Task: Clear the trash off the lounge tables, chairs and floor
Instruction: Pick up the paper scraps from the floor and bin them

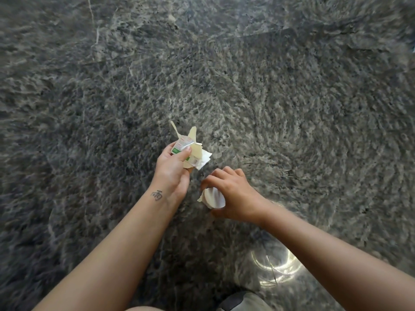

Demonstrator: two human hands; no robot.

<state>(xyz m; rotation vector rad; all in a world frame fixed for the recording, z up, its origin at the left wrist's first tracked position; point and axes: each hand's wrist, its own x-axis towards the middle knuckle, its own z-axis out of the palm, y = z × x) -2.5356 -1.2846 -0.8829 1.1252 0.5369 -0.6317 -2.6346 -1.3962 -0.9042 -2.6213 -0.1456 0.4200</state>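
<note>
Dark grey marble flooring (269,90) veined in pale lines fills the head view, with a bright ring-shaped light reflection (276,268) on it near the bottom edge. Just left of and above the white paper cup (214,197), a torn cream carton scrap with green and red print and a barcode (190,149) is pinched with crumpled white paper between the thumb and fingers of the left hand (173,169). The cup itself is gripped from above by the curled fingers of the right hand (233,194), its round base turned toward the camera, and whether it touches the floor cannot be told.

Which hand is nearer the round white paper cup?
Right. The right hand grips the round white paper cup; the left hand, up-left, holds torn carton scraps.
</note>
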